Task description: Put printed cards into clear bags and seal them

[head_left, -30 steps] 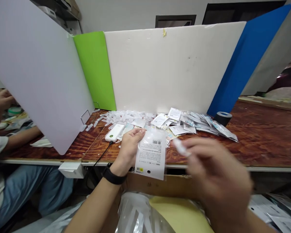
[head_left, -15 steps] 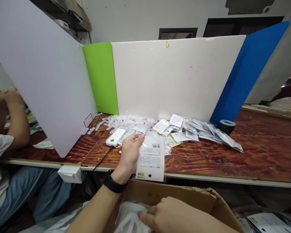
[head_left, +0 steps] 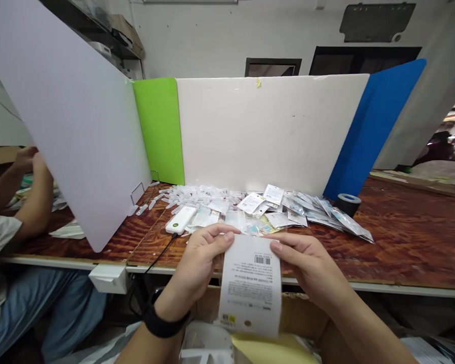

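Cardboard box point(head_left: 301, 314) holds yellow sheet point(head_left: 267, 350), white plastic point(head_left: 205, 337); hands point(head_left: 199, 265) point(head_left: 314, 268), fingers closed, pinch printed packet point(head_left: 250, 288).

The left hand point(head_left: 199, 268), a black band point(head_left: 165, 321) at its wrist, and the right hand point(head_left: 313, 263) hold a white card point(head_left: 250, 290), each pinching it near an upper corner. The card bears small print, a barcode point(head_left: 262, 260) near its top, and a yellow mark point(head_left: 232, 319) and round spot point(head_left: 247, 323) near its bottom. Below it stands an open box point(head_left: 301, 308) with clear plastic point(head_left: 205, 337) and a yellow sheet point(head_left: 275, 350) inside. On the table point(head_left: 405, 242) beyond, small white pieces point(head_left: 199, 194) lie heaped beside a pile of packets point(head_left: 311, 206); a white device point(head_left: 181, 219) with a black cable point(head_left: 157, 255) sits near the pieces, and tape point(head_left: 348, 205) right of the packets. A white panel point(head_left: 269, 131) rises behind, between green point(head_left: 159, 131) and blue point(head_left: 375, 126) ones
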The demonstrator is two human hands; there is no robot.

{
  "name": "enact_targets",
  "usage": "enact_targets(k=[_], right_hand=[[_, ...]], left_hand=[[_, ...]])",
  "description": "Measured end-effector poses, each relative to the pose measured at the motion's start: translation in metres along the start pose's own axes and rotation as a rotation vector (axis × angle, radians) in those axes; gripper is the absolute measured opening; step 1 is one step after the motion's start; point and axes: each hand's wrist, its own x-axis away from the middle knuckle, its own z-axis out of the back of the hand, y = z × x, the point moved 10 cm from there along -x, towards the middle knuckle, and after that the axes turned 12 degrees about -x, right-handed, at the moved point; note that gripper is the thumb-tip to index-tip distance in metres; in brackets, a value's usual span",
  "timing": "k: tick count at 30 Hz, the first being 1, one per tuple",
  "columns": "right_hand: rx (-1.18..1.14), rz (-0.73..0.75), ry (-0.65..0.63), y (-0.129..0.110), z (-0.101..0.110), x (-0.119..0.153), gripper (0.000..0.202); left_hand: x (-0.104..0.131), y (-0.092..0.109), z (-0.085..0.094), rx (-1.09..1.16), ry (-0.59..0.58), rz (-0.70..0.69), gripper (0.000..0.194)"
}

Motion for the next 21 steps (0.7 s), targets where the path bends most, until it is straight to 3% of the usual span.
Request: enact_targets(k=[5,8,11,15,19,21], right_hand=[[-0.001,0.181,-0.011,-0.019,0.002,0.006,0.02],[0.096,0.325,-0.13,-0.034,-0.007,0.01,0.008],[0.223,0.399,-0.259,-0.043,-0.018,0.015,0.016],[0.344,0.455,-0.372,-0.049,-0.03,0.023,0.018],[0.237,0.372,-0.227,-0.044,-0.023,0.019,0.004],[0.149,0.277,-0.158,-0.035,-0.017,0.015,0.007]], left_hand=[[0.009,0.012,0.002,0.02,-0.059,-0.057,0.022],[0.011,0.021,0.006,-0.045,-0.039,-0.157,0.005],[0.014,0.024,0.006,-0.13,-0.067,-0.2,0.009],[0.019,0.022,0.004,-0.082,-0.175,-0.232,0.014],[0.022,0.013,0.008,-0.122,-0.178,-0.21,0.018],[0.022,0.008,0.007,-0.144,-0.17,-0.175,0.018]])
